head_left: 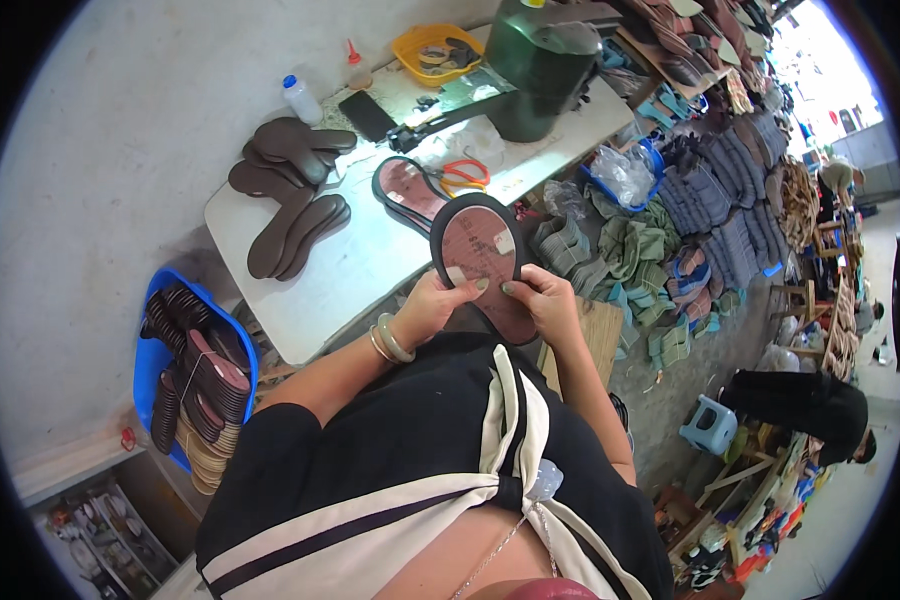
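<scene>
A shoe insole [478, 238] with a pinkish-brown face and a thick black rim is held up in front of my body. My left hand [433, 306] pinches its left edge, the thumb lying on the face. On the opposite edge my right hand [550, 305] grips it between thumb and fingers. Small pale patches show on the face. Just behind, a similar insole [407, 182] lies on the white table [270, 310], beside orange-handled scissors [462, 178]. Dark brown soles [305, 235] are piled at the table's left.
A green machine [540, 85] stands on the table near a phone [367, 115], a blue-capped bottle [302, 100] and a yellow basket [412, 48]. At left, a blue basket [150, 370] holds bundled soles. Fabric pieces [635, 245] heap on the floor at right; a person [805, 410] works beyond.
</scene>
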Available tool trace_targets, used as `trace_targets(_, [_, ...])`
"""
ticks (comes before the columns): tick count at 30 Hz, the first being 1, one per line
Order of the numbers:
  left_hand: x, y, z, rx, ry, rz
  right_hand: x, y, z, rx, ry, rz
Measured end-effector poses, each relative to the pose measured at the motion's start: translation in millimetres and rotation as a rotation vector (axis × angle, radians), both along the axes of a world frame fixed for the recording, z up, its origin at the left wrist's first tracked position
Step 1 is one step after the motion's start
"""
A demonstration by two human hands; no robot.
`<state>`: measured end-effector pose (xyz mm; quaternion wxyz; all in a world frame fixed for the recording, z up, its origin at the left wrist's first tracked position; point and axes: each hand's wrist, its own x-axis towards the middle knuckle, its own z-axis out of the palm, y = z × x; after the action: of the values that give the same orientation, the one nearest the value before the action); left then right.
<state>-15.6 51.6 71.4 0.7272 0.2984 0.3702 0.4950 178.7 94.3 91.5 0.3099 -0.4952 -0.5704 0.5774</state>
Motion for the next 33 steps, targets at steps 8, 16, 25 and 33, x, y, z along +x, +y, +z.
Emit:
trace_targets(8, [-70,21,-4,0.044,0.074,0.3,-96,75,-13,0.009,0.051,0.253])
trace_targets(16, [-99,23,-12,-0.038,0.029,0.828,-197,119,-25,0.422,0.074,0.526])
trace_targets(25, [-87,70,6,-0.085,-0.126,1.003,-209,152,-8,0.989,-0.027,0.576])
trace_targets(33, [-85,109,-5,-0.11,-0.146,0.92,-169,182,1,0.952,-0.315,0.851])
